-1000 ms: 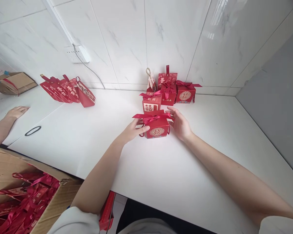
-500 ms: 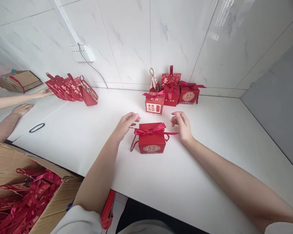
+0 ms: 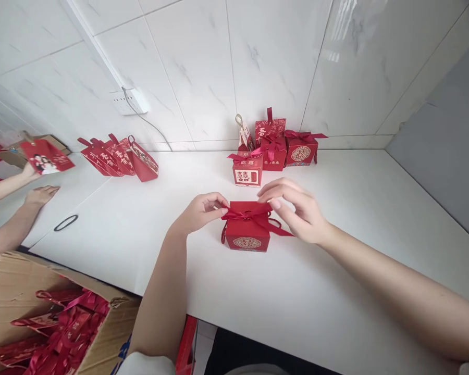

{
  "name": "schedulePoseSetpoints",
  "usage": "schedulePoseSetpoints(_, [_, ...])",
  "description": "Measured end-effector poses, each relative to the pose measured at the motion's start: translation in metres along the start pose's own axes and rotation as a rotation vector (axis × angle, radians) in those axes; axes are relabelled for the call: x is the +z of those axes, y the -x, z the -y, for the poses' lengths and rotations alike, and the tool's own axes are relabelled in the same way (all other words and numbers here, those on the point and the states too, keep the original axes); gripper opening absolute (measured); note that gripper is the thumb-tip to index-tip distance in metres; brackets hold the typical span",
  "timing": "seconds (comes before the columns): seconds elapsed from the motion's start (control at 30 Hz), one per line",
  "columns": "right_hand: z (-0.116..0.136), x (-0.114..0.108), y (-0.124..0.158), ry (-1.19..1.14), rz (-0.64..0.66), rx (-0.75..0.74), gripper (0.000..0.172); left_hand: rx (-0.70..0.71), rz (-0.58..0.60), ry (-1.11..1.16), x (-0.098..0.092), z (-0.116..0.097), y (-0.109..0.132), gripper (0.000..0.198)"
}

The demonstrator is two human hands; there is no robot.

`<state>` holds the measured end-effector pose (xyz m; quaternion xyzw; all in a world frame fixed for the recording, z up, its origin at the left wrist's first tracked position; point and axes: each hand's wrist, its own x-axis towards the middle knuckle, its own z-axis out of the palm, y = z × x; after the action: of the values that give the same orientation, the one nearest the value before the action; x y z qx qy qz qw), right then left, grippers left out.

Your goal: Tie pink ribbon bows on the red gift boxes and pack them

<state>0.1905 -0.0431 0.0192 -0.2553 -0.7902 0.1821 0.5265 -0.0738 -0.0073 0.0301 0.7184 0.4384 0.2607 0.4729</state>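
Observation:
In the middle of the table stands a red gift box (image 3: 247, 237) with a gold round emblem on its front and cord handles at its sides. A dark red ribbon bow (image 3: 245, 216) lies across its top. My left hand (image 3: 203, 211) pinches the bow's left loop between thumb and fingertips. Over the bow's right side is my right hand (image 3: 297, 208), its thumb and curved fingers apart at the right loop. One ribbon tail hangs out to the right, below that hand.
Several red gift boxes (image 3: 300, 151) stand by the wall, with red pouches (image 3: 113, 156) further left. A black ring (image 3: 65, 223) lies on the white table (image 3: 336, 291). At lower left is a cardboard carton (image 3: 97, 333) of red boxes. Another person's hand (image 3: 30, 171) holds a red pouch (image 3: 47, 156).
My left hand has taken hold of the bow's left loop. My right hand has moved in over the bow's right side. The other person has lifted a red pouch.

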Motion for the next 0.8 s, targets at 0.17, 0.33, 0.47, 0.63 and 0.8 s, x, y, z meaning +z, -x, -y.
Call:
schedulePoseSetpoints(0.17, [0.020, 0.004, -0.002, 0.130, 0.358, -0.067, 0.020, 0.003, -0.071, 0.047, 0.004, 0.000, -0.001, 0.026])
schedulePoseSetpoints(0.33, [0.015, 0.019, 0.007, 0.275, 0.447, -0.085, 0.029, -0.031, -0.123, 0.087, 0.011, -0.001, -0.003, 0.032])
schedulePoseSetpoints(0.47, [0.014, 0.020, 0.008, 0.325, 0.433, 0.000, 0.033, -0.029, -0.093, 0.122, 0.015, -0.002, -0.004, 0.030])
schedulePoseSetpoints(0.63, [0.008, 0.013, 0.005, 0.241, 0.439, -0.109, 0.034, -0.009, -0.133, 0.135, 0.016, 0.001, -0.008, 0.029])
schedulePoseSetpoints(0.8, [0.003, 0.011, 0.005, 0.074, 0.377, -0.196, 0.021, -0.014, -0.099, 0.111, 0.019, 0.007, -0.011, 0.030])
